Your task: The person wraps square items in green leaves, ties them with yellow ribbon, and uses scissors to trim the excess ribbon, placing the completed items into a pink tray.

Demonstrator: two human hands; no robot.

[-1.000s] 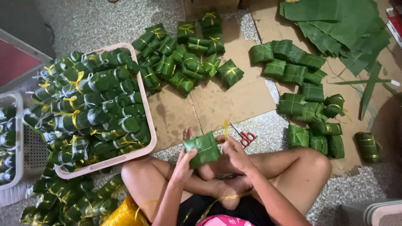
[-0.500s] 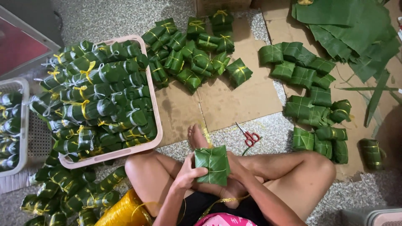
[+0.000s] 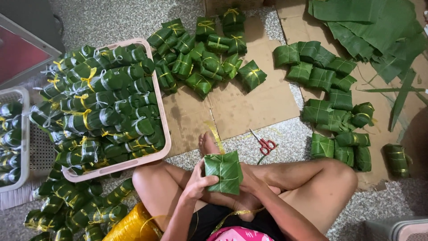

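Both hands hold a square green leaf-wrapped parcel (image 3: pixel 224 172) over my crossed legs. My left hand (image 3: pixel 196 183) grips its left side, fingers curled over the edge. My right hand (image 3: pixel 250 180) supports it from the right and underneath, mostly hidden by the parcel. A thin yellow ribbon (image 3: pixel 215 136) runs up from the parcel past my foot, and more of it trails down across my lap. A spool of yellow ribbon (image 3: pixel 133 225) lies by my left thigh.
A pink tray (image 3: pixel 164 129) heaped with tied parcels sits left. Tied parcels (image 3: pixel 203 53) lie on cardboard (image 3: pixel 249 107) ahead; untied ones (image 3: pixel 332 89) lie right. Red scissors (image 3: pixel 265 143) rest near my knee. Banana leaves (image 3: pixel 370 31) are far right, a white basket (image 3: pixel 20 138) far left.
The parcel has come lower and nearer to my lap and now shows a flat face. My hands have shifted around it, the left one gripping its side.
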